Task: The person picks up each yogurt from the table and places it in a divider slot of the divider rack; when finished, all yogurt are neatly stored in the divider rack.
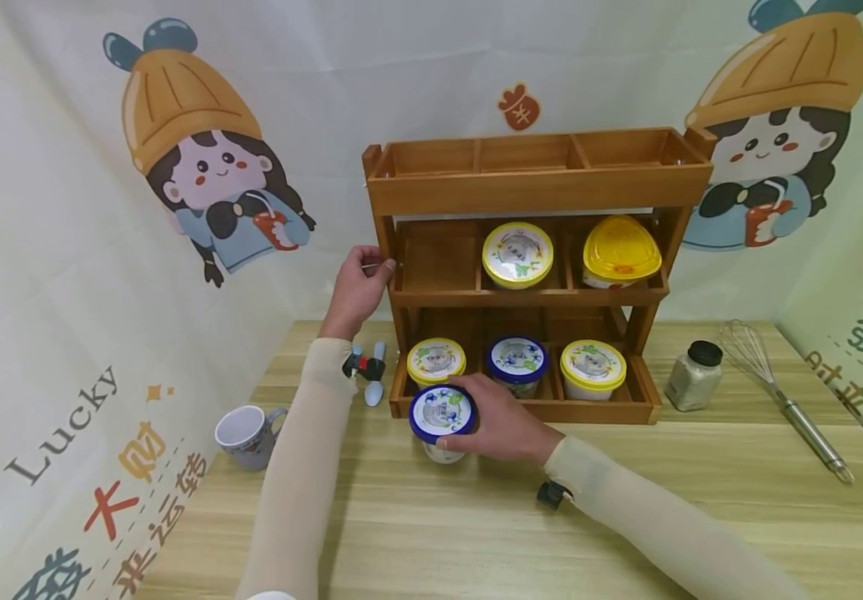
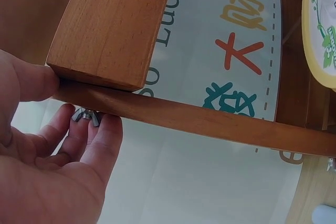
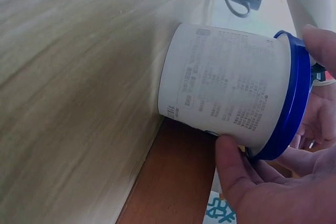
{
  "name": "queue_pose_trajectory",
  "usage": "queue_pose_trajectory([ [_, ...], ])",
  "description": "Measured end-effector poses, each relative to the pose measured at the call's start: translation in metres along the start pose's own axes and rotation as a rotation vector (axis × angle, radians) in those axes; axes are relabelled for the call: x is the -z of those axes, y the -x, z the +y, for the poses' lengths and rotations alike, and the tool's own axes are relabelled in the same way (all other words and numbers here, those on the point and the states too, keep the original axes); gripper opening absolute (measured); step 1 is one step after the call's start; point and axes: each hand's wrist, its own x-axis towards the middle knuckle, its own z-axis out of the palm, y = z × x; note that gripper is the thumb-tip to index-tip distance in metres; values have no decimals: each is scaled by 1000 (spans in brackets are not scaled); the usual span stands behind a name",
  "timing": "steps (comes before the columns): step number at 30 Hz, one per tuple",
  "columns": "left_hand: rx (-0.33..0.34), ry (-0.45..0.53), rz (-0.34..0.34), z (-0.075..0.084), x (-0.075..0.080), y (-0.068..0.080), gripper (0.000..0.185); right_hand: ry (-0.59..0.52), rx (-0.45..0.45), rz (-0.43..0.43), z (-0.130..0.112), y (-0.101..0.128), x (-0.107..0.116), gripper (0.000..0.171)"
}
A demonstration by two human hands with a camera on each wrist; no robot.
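Observation:
A white tub with a blue-rimmed lid [image 1: 442, 414] stands on the wooden table [image 1: 416, 533], just in front of the rack's bottom left corner. My right hand [image 1: 476, 417] grips it from the right, fingers over the lid's rim. The right wrist view shows the tub [image 3: 226, 95] with my right hand [image 3: 275, 98] around it, thumb [image 3: 236, 171] on its printed wall. My left hand [image 1: 371, 265] holds the left post of the three-tier wooden rack [image 1: 536, 187] at middle-shelf height. Up close, my left hand [image 2: 65, 106] pinches the post [image 2: 173, 114], thumb in front and fingers behind beside a wing nut [image 2: 86, 115].
The bottom shelf holds a yellow-lidded tub [image 1: 436, 361], a blue-lidded one [image 1: 517, 360] and another yellow-lidded one [image 1: 592, 367]. The middle shelf has a yellow-lidded tub [image 1: 517, 254] and a yellow container [image 1: 621, 250]. A mug [image 1: 246, 435] stands left; a jar [image 1: 694, 377] and whisk [image 1: 776, 392] lie right.

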Motion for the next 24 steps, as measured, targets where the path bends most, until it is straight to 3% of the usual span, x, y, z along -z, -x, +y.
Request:
queue_pose_trajectory([
  [11, 7, 5, 1, -1, 0, 0, 43, -20, -19, -10, -1, 1, 0, 98],
  [24, -5, 1, 1, 0, 0, -1, 43, -31, 6, 74, -5, 4, 9, 103],
])
